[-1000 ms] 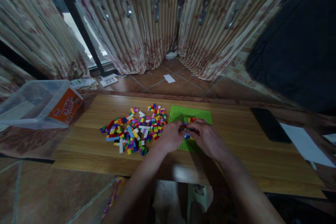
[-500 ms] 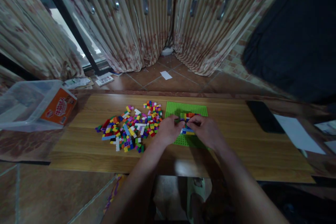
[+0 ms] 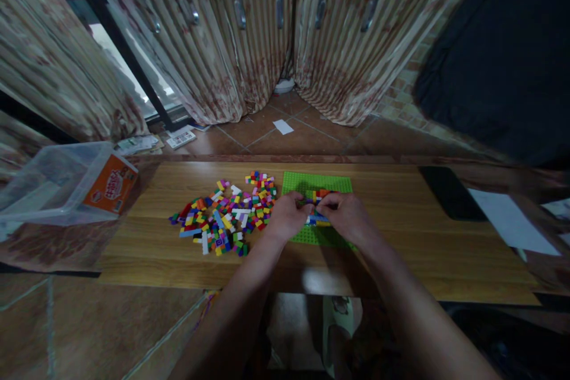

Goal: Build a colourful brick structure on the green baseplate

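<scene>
Brick assembly — small multicoloured cluster of building bricks, seated on the green baseplate at its middle, between the two hands. Left hand closes on its left end, right hand on its right end; fingertips of both curl inward and pinch the bricks, thumbs toward the near side. The lower part of the cluster is covered by the fingers, so its full shape cannot be made out, nor whether it is pressed onto the plate's studs or merely resting there.

Baseplate: flat on the wooden table, near edge partly hidden under the right wrist.

Loose brick pile — many colours, spread on the table just left of the plate, close by the left hand.

Dark flat object: far right of the table, well apart from the plate; identity unclear. White sheet beside it, cut off by the picture's edge.

Clear plastic tub with orange label: off the table's left end, partly out of view.

Room: terracotta floor tiles, striped curtains hanging to the floor, window frame at left, dark cloth at upper right. Dim light; small papers lie on the floor by the curtains.
</scene>
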Motion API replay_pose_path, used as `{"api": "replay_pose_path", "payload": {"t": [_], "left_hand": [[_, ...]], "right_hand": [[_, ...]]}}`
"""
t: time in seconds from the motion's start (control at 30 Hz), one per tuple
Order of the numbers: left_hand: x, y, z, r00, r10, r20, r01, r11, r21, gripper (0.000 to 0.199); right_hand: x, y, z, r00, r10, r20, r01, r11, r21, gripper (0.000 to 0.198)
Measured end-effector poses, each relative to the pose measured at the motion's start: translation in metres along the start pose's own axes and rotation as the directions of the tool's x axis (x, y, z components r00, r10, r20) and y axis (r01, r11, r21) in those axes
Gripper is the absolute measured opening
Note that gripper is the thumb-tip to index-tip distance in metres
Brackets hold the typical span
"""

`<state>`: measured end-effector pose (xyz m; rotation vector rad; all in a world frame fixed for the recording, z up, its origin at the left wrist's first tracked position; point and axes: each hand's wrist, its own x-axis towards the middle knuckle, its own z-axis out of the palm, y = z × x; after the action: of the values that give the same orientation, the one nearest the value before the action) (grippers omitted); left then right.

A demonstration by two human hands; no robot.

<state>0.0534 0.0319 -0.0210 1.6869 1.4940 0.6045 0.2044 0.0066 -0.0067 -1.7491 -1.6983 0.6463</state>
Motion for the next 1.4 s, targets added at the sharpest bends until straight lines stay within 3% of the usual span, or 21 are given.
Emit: {"api": "replay_pose_path", "payload": {"t": [0.2, 0.33, 0.47, 0.6, 0.77, 0.87, 1.0, 1.2, 1.4], "left_hand": [[-0.007, 0.005, -0.004, 0.999, 0.033, -0.005, -0.033, 0.999, 0.035, 0.028], [-0.005, 0.0, -0.017, 0.995, 0.074, -0.062, -0.076, 0.997, -0.027, 0.023], [0.003, -0.011, -0.037, 0.972, 0.073, -0.222, -0.115, 0.976, -0.183, 0.025], [0.004, -0.014, -0.058, 0.908, 0.002, -0.419, -0.173, 0.913, -0.369, 0.022], [-0.006, -0.009, -0.085, 0.795, -0.168, -0.583, -0.26, 0.773, -0.578, 0.024], [-0.011, -0.012, -0.099, 0.758, -0.242, -0.606, -0.32, 0.671, -0.669, 0.023], [-0.014, -0.018, -0.107, 0.783, -0.252, -0.569, -0.339, 0.594, -0.729, 0.022], [-0.016, -0.018, -0.106, 0.8, -0.259, -0.541, -0.308, 0.596, -0.742, 0.023], [-0.016, -0.017, -0.103, 0.815, -0.26, -0.518, -0.293, 0.588, -0.754, 0.018]], "right_hand": [[-0.002, 0.003, -0.007, 0.999, -0.033, 0.022, 0.033, 0.999, 0.028, 0.019], [-0.005, 0.006, -0.018, 0.992, 0.043, -0.121, -0.03, 0.994, 0.108, 0.023], [-0.003, -0.001, -0.025, 0.953, 0.107, -0.284, -0.025, 0.96, 0.278, 0.023], [-0.008, -0.019, -0.017, 0.926, 0.123, -0.357, 0.027, 0.922, 0.387, 0.02], [-0.028, -0.042, 0.008, 0.981, -0.095, -0.172, 0.149, 0.932, 0.33, 0.018], [-0.037, -0.052, 0.02, 0.961, -0.274, -0.025, 0.273, 0.937, 0.22, 0.017], [-0.04, -0.058, 0.03, 0.938, -0.343, 0.049, 0.332, 0.93, 0.157, 0.018], [-0.036, -0.054, 0.038, 0.941, -0.329, 0.075, 0.323, 0.943, 0.084, 0.016], [-0.041, -0.046, 0.056, 0.918, -0.345, 0.197, 0.352, 0.936, 0.002, 0.014]]}}
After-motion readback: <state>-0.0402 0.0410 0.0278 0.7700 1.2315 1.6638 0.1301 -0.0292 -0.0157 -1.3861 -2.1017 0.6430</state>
